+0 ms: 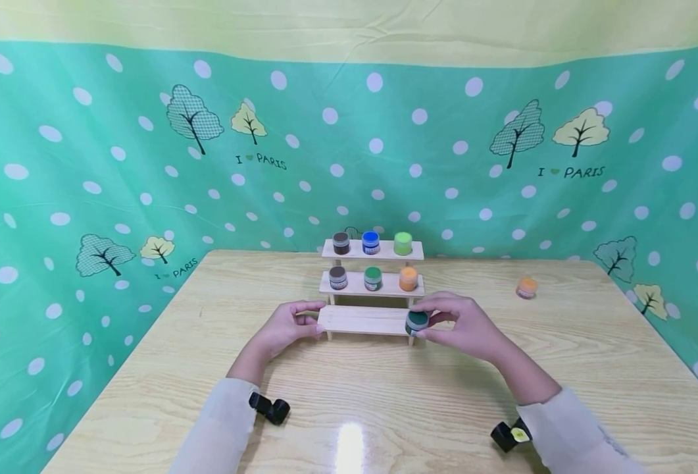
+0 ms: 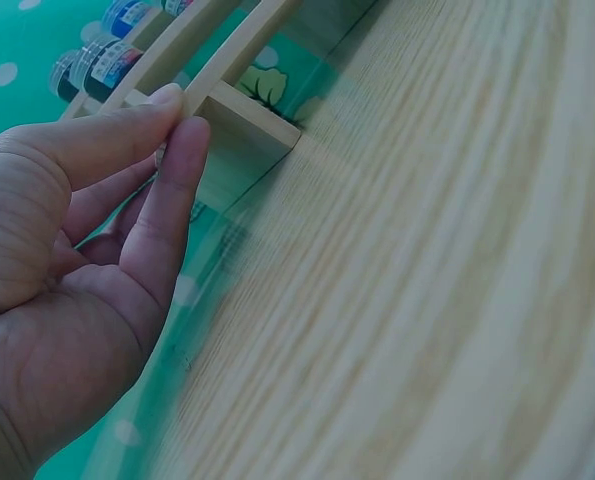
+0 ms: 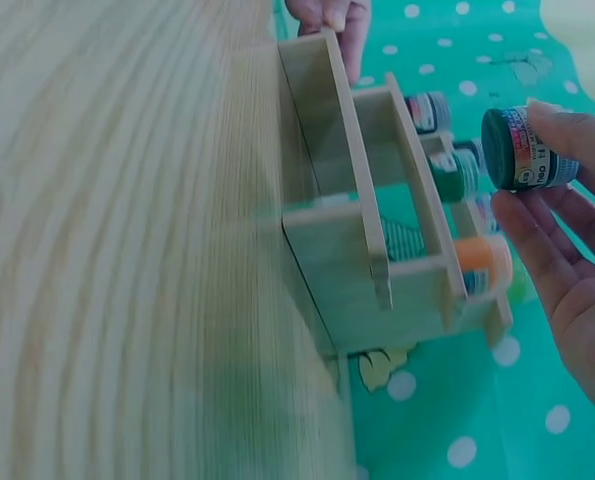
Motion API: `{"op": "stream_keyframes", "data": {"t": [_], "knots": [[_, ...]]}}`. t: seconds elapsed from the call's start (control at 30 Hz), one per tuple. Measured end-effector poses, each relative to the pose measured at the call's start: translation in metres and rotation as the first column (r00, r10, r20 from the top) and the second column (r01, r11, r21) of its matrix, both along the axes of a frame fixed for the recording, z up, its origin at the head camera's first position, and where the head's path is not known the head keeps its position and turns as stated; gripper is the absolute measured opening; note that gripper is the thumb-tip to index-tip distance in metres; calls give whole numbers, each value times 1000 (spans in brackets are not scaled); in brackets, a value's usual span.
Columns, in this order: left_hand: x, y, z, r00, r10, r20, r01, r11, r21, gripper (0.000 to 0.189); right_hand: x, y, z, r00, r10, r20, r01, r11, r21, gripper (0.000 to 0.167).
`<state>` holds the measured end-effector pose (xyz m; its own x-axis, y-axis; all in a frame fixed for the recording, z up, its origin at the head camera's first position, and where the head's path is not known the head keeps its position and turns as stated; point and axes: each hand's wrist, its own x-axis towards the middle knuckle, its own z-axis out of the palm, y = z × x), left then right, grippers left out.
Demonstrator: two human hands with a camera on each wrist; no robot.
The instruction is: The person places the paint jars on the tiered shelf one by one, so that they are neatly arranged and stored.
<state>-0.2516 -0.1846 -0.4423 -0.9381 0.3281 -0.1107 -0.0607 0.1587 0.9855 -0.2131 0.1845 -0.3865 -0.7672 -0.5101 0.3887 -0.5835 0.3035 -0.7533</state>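
Note:
A three-tier wooden rack (image 1: 360, 318) stands on the table. My left hand (image 1: 291, 327) pinches the left end of its lowest shelf, with thumb and forefinger meeting at the board's edge in the left wrist view. In my right hand (image 1: 462, 325) is a small dark green paint jar (image 3: 525, 150), gripped between thumb and fingers. The right wrist view has this jar off the shelf, near the lowest tier's right end. On the middle tier sit a dark jar (image 1: 338, 278), a green jar (image 1: 373, 278) and an orange jar (image 1: 408, 278).
The top tier bears a dark brown jar (image 1: 341, 243), a blue jar (image 1: 370, 242) and a light green jar (image 1: 403, 243). Off to the right, a peach-orange jar (image 1: 527, 288) is on the table (image 1: 236, 434). A dotted green curtain (image 1: 301, 145) hangs behind.

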Motion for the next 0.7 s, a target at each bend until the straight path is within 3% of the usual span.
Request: {"op": "stream_keyframes", "data": {"t": [0.37, 0.7], "knots": [[-1, 0, -2, 1000, -14, 4, 14, 1000, 11, 57, -7, -29, 0, 999, 34, -1, -34, 999, -37, 37], [-2, 1, -2, 1000, -6, 12, 6, 1000, 18, 57, -15, -55, 0, 996, -15, 89, 17, 1000, -21, 36]]}}
